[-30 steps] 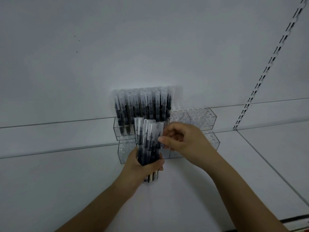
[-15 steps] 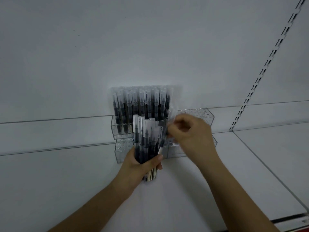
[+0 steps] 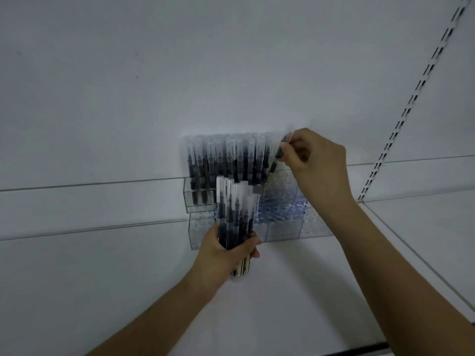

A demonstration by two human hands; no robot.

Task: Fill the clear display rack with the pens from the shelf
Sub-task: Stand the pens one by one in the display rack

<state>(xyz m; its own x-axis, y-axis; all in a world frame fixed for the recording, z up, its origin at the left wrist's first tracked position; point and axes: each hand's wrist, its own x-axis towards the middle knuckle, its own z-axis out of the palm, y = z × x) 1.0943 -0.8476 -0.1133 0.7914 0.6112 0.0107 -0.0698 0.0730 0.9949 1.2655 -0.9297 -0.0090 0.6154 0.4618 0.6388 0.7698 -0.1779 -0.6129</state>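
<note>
The right hand (image 3: 312,160) has lifted from the bundle (image 3: 236,214) gripped by the left hand (image 3: 226,250), now pinching one pen (image 3: 279,152) above the rack (image 3: 282,201), ready to slot.

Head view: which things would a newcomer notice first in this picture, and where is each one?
In the middle, the left hand grips a bundle of pens upright before the clear rack. Up and to the right, the right hand pinches a single pen, tilted, at the end of the row of pens standing in the rack's upper tier.
</note>
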